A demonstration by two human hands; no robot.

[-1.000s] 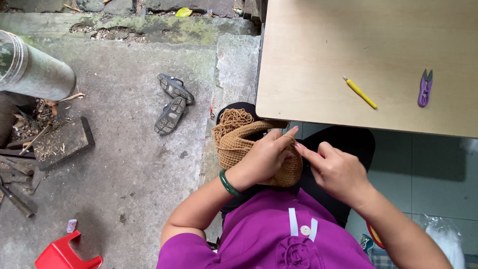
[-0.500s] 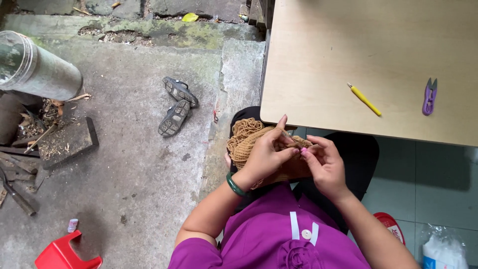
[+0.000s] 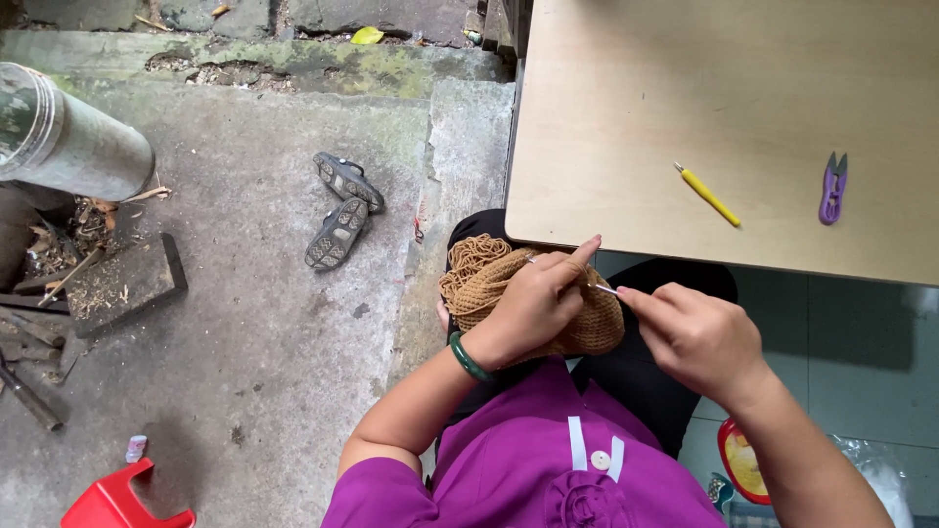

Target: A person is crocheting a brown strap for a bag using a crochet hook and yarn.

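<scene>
Both hands have shifted a little since half a second ago: the right hand [image 3: 699,337] has drawn slightly away from the left hand [image 3: 533,303], so a thin metal crochet hook [image 3: 606,288] now shows between them. That right hand has its fingers pressed together, pinching the hook's near end. The left hand curls around the tan crocheted piece [image 3: 509,293], gripping it with the forefinger stretched toward the desk [image 3: 724,98]. This crocheted piece sits in the person's lap, just below the desk's near edge. On the desk lie a yellow pen [image 3: 706,194] and, further right, purple thread snips [image 3: 831,188]. Left of the desk, a pair of dark sandals [image 3: 340,208] rests on the concrete floor [image 3: 245,293].
</scene>
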